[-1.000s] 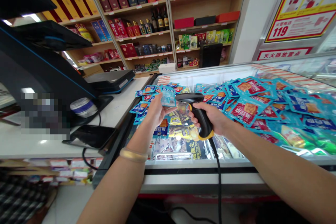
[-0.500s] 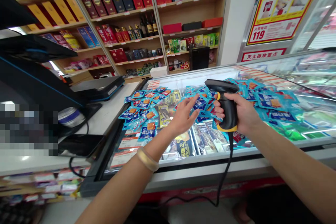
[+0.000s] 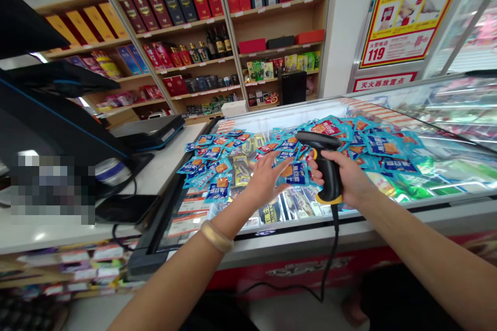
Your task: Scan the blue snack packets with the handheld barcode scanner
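My right hand (image 3: pixel 341 176) is wrapped round the handle of a black and yellow barcode scanner (image 3: pixel 328 165), its head tilted toward the left and its cable hanging down. My left hand (image 3: pixel 266 178), with a gold bangle (image 3: pixel 216 237) at the wrist, has its fingers spread above blue snack packets (image 3: pixel 294 173) just left of the scanner. Whether its fingertips touch a packet I cannot tell. More blue and red packets lie in a group on the left (image 3: pixel 213 152) and in a heap on the right (image 3: pixel 382 146), all on the glass freezer top (image 3: pixel 194 220).
To the left stand a dark checkout screen (image 3: pixel 50 119), a scale (image 3: pixel 149 129) and a black phone-like slab (image 3: pixel 126 208) on a white counter. Shelves of boxed bottles (image 3: pixel 171 5) line the back. The scanner cable (image 3: pixel 328 264) loops below the freezer's front edge.
My left hand has drawn back slightly toward me and left, its fingers spreading. The scanner has shifted a little left and down in view. The packets near the hands lie differently.
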{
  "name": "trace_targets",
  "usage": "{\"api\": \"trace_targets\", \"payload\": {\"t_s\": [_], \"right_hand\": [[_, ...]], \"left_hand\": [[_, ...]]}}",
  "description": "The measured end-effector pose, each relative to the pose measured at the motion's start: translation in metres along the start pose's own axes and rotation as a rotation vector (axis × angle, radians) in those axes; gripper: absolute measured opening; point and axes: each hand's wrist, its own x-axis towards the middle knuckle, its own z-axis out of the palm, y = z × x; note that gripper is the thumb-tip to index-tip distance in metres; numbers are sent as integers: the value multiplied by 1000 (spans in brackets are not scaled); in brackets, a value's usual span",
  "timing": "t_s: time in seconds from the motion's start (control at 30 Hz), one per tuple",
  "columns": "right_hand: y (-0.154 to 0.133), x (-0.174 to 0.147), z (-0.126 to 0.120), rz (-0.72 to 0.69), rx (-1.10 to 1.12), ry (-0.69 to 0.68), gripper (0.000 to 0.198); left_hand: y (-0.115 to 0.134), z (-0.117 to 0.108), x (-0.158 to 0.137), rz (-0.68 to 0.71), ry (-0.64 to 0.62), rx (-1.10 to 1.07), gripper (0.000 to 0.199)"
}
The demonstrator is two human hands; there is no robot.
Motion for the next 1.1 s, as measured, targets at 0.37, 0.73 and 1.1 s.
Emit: {"api": "trace_targets", "payload": {"t_s": [0.37,0.73,1.1], "right_hand": [[32,17,52,125,2,-97,10],[62,35,70,246,83,-261,10],[68,25,71,363,-5,-344,13]], "left_hand": [[-35,-52,-67,-664,0,282,72],[-47,-60,-95,-722,160,23,40],[-62,-32,-95,-831,655,-920,35]]}}
